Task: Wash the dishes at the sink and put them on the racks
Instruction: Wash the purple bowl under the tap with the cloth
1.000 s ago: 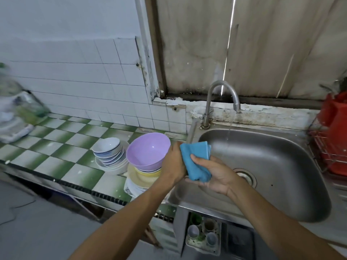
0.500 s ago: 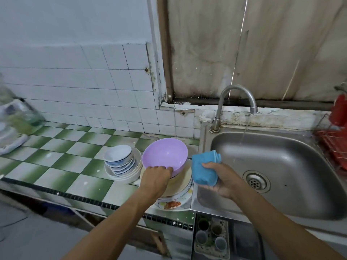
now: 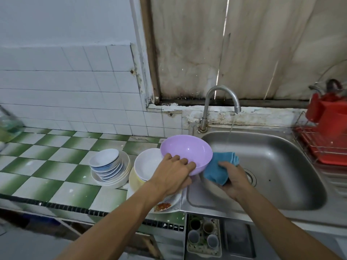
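The purple bowl (image 3: pixel 185 153) is off its pile now. It hangs tilted over the right edge of the counter (image 3: pixel 47 166), just where that meets the left rim of the sink (image 3: pixel 281 184). The left hand (image 3: pixel 174 175) grips it, fingers curled over the near rim and into the hollow. Half a second ago the bowl sat on the stacked dishes with that hand only reaching its rim; a second ago the hand was over by the cloth. With the bowl lifted, a white bowl (image 3: pixel 148 163) lies uncovered beneath, and under it a plate (image 3: pixel 165 205) with red food scraps.

The right hand (image 3: pixel 232 182) holds the blue cloth (image 3: pixel 219 167) bunched in closed fingers, right beside the bowl's outer wall; whether they touch I cannot tell. So the first wash looks about to begin — bowl and cloth are meeting at the basin. Water runs thinly from the tap (image 3: pixel 219 102). The red rack (image 3: pixel 323 145) waits beyond the sink's right rim.
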